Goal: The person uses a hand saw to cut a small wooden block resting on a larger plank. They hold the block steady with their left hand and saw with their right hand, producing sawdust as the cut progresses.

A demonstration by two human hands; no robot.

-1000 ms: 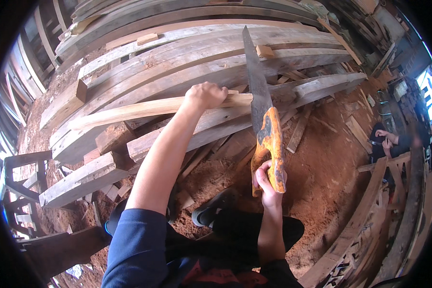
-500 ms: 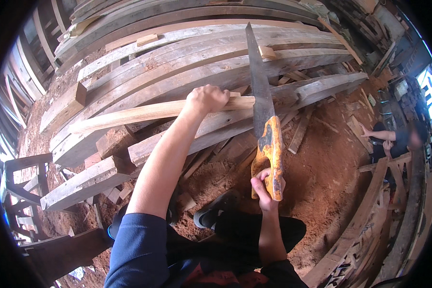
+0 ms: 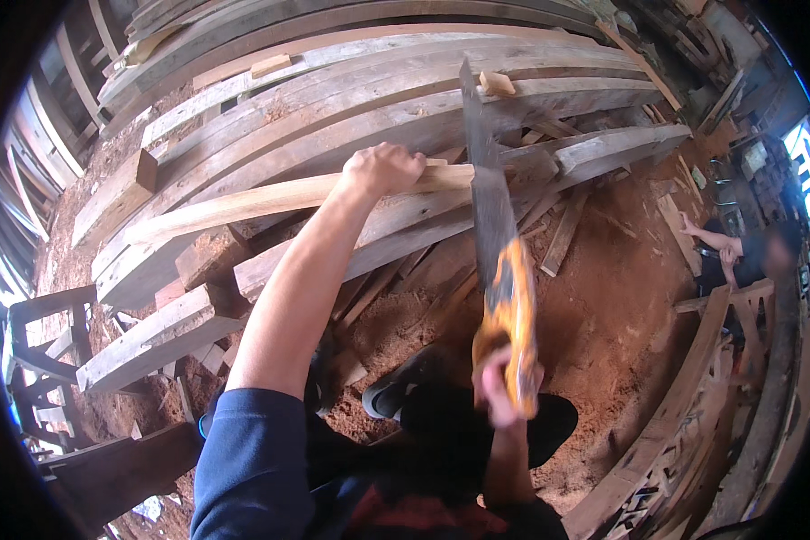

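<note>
My left hand is closed over a pale wooden batten, near its right end, which rests across weathered grey beams. My right hand, blurred, is closed on the yellow, scuffed handle of a handsaw. The saw's long grey blade crosses the batten at its right end, its tip pointing away from me. A small wood offcut lies on the beams beside the blade tip. Rough wooden blocks sit under the batten's left part.
A co-worker sits at the right edge beside curved timbers. Stacked boards line the back and left, with a dark wooden frame at the left. Below are reddish sawdust-covered ground, scattered offcuts and my sandalled feet.
The saw and my right hand have moved toward me, down the picture, and are now blurred. My left hand stays on the batten. The co-worker's arm has stretched out leftward.
</note>
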